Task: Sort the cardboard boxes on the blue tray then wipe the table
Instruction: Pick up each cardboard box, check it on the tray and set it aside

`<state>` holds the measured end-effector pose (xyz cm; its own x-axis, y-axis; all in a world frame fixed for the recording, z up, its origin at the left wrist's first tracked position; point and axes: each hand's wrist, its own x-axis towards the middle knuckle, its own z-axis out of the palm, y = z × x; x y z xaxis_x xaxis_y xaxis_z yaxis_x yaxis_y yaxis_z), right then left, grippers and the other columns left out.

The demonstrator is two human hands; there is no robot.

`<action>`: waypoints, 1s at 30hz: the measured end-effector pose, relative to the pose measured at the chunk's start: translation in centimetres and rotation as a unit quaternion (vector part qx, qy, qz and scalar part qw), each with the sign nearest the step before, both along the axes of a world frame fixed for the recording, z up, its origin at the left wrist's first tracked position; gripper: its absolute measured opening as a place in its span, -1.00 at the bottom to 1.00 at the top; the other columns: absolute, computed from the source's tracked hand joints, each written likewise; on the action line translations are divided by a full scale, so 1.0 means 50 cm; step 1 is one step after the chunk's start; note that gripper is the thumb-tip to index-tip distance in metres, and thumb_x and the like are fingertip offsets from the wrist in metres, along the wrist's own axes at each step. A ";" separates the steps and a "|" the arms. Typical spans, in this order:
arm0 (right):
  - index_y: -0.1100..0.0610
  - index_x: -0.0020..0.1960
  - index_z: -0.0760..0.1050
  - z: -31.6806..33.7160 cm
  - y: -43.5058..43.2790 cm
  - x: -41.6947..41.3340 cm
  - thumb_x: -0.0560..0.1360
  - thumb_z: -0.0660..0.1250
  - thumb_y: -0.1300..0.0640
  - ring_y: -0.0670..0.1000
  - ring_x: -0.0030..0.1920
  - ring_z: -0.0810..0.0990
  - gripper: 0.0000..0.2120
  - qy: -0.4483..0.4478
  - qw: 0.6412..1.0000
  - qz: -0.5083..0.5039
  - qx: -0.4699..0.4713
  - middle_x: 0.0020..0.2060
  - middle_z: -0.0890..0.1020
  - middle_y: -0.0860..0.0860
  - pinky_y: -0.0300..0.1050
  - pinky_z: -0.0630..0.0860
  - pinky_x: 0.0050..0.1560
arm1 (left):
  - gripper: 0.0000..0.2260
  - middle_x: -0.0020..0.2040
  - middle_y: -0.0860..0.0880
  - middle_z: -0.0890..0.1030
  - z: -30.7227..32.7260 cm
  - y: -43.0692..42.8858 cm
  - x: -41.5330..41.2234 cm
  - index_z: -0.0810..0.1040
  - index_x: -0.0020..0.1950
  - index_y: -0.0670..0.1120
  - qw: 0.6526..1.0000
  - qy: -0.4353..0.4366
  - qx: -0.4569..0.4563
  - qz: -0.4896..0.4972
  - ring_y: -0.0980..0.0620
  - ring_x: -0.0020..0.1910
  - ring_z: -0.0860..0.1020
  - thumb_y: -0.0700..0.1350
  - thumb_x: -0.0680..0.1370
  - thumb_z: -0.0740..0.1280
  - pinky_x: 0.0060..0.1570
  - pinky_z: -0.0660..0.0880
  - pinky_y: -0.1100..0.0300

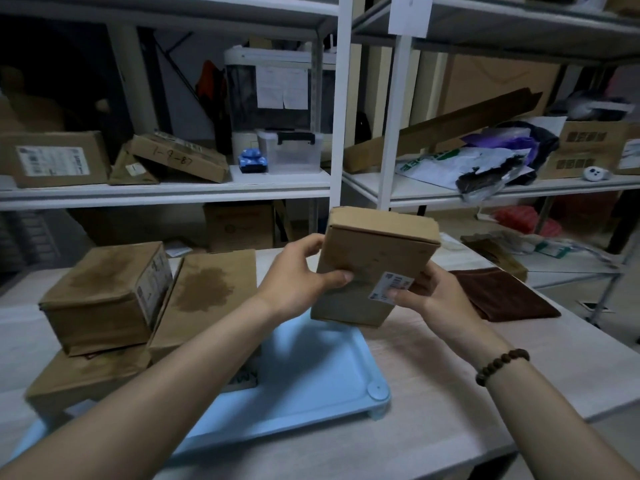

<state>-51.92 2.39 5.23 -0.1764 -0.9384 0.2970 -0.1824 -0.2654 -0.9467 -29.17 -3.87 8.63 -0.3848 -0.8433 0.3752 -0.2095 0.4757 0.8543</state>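
A small cardboard box with a white label is held upright above the right half of the blue tray. My left hand grips its left side, thumb across the front. My right hand holds its lower right corner, thumb on the label. On the tray's left part stand a stained flat box, a cube-shaped box and a flat box under the cube. A dark brown cloth lies folded on the table at the right.
The light wooden table runs under everything; its right edge drops off near the cloth. White metal shelving behind the table carries cardboard boxes, a clear plastic bin, bags and a blue toy.
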 end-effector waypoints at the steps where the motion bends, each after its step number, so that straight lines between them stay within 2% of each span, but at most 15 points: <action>1: 0.11 0.19 0.57 0.000 -0.002 0.000 0.40 0.50 0.44 -0.04 0.12 0.68 -0.56 -0.005 1.000 -0.002 -0.002 0.08 0.72 0.01 -0.11 0.60 0.17 | -0.61 0.14 0.17 0.66 -0.001 -0.001 -0.001 0.62 0.18 0.07 1.000 -0.004 -0.005 0.002 0.19 0.26 0.53 -0.09 0.38 0.56 0.23 0.44 0.19; 3: 0.11 0.16 0.57 0.001 -0.004 -0.003 0.40 0.49 0.45 -0.03 0.12 0.69 -0.58 -0.007 1.000 -0.006 -0.012 0.07 0.72 0.00 -0.11 0.60 0.17 | -0.61 0.15 0.18 0.65 0.004 0.004 -0.001 0.59 0.21 0.07 1.000 -0.024 -0.016 0.005 0.26 0.25 0.51 -0.16 0.43 0.54 0.07 0.34 0.41; 5: 0.08 0.14 0.57 0.006 -0.002 0.000 0.40 0.49 0.46 -0.05 0.11 0.69 -0.57 0.000 1.000 -0.006 -0.024 0.04 0.73 -0.04 -0.16 0.60 0.13 | -0.59 0.18 0.19 0.63 0.007 0.005 0.001 0.56 0.26 0.08 0.998 -0.047 -0.043 0.008 0.25 0.28 0.49 -0.19 0.45 0.50 0.04 0.28 0.47; 6: 0.07 0.13 0.57 0.005 -0.006 0.002 0.40 0.48 0.47 -0.08 0.09 0.69 -0.57 -0.006 1.000 -0.005 -0.028 0.01 0.74 -0.08 -0.19 0.60 0.10 | -0.58 0.21 0.19 0.62 0.009 0.005 0.008 0.55 0.28 0.09 0.995 -0.068 -0.065 0.013 0.22 0.29 0.48 -0.18 0.46 0.49 0.08 0.29 0.44; 8: 0.05 0.10 0.57 0.002 -0.006 -0.008 0.40 0.46 0.49 -0.14 0.07 0.69 -0.57 -0.011 0.999 -0.011 -0.033 -0.04 0.75 -0.16 -0.27 0.58 0.02 | -0.59 0.21 0.19 0.62 0.011 0.005 0.009 0.54 0.30 0.11 0.985 -0.114 -0.126 0.034 0.17 0.27 0.52 -0.15 0.48 0.47 0.18 0.43 0.24; 9: 0.04 0.08 0.57 0.003 -0.004 -0.009 0.40 0.47 0.49 -0.16 0.08 0.69 -0.57 -0.005 0.999 -0.011 -0.041 -0.05 0.75 -0.18 -0.30 0.57 0.00 | -0.61 0.17 0.19 0.64 0.010 0.004 0.012 0.56 0.28 0.12 0.980 -0.126 -0.146 0.044 0.17 0.22 0.55 -0.14 0.48 0.46 0.19 0.50 0.10; 11: 0.03 0.07 0.58 0.008 -0.008 -0.004 0.40 0.48 0.47 -0.17 0.08 0.68 -0.59 -0.003 0.998 -0.016 -0.056 -0.06 0.75 -0.19 -0.32 0.57 -0.02 | -0.65 0.10 0.23 0.67 0.012 0.006 0.024 0.59 0.22 0.14 0.977 -0.133 -0.158 0.051 0.22 0.14 0.59 -0.13 0.48 0.46 0.14 0.56 -0.02; 17: 0.32 0.14 0.59 0.005 -0.016 -0.013 0.42 0.47 0.46 -0.10 0.09 0.66 -0.69 0.017 0.996 -0.025 -0.088 0.03 0.71 0.13 -0.35 0.55 -0.07 | -0.71 0.06 0.25 0.67 0.018 0.013 0.022 0.61 0.17 0.13 0.969 -0.133 -0.202 0.056 0.24 0.10 0.60 -0.10 0.47 0.43 0.06 0.59 -0.04; 21: 0.31 0.13 0.58 0.001 -0.016 -0.016 0.43 0.44 0.50 -0.15 -0.02 0.65 -0.69 0.022 0.995 -0.035 -0.092 -0.02 0.69 0.12 -0.32 0.55 -0.08 | -0.70 0.09 0.22 0.66 0.019 0.010 0.022 0.60 0.19 0.14 0.958 -0.158 -0.230 0.057 0.22 0.10 0.58 -0.11 0.49 0.44 0.04 0.57 -0.02; 25: 0.26 0.12 0.59 -0.004 -0.020 -0.014 0.43 0.45 0.49 -0.14 0.00 0.66 -0.69 0.026 0.995 -0.038 -0.093 -0.04 0.71 0.06 -0.30 0.55 -0.06 | -0.70 0.08 0.22 0.66 0.020 0.006 0.025 0.59 0.16 0.16 0.957 -0.164 -0.232 0.061 0.22 0.08 0.57 -0.11 0.48 0.45 0.03 0.56 -0.02; 30: 0.28 0.12 0.60 -0.007 -0.031 -0.012 0.43 0.45 0.48 -0.06 0.03 0.66 -0.70 0.035 0.994 -0.035 -0.100 -0.01 0.71 0.12 -0.30 0.55 -0.07 | -0.67 0.11 0.21 0.65 0.022 0.006 0.030 0.60 0.22 0.14 0.956 -0.168 -0.233 0.065 0.23 0.09 0.56 -0.12 0.48 0.46 0.06 0.56 -0.04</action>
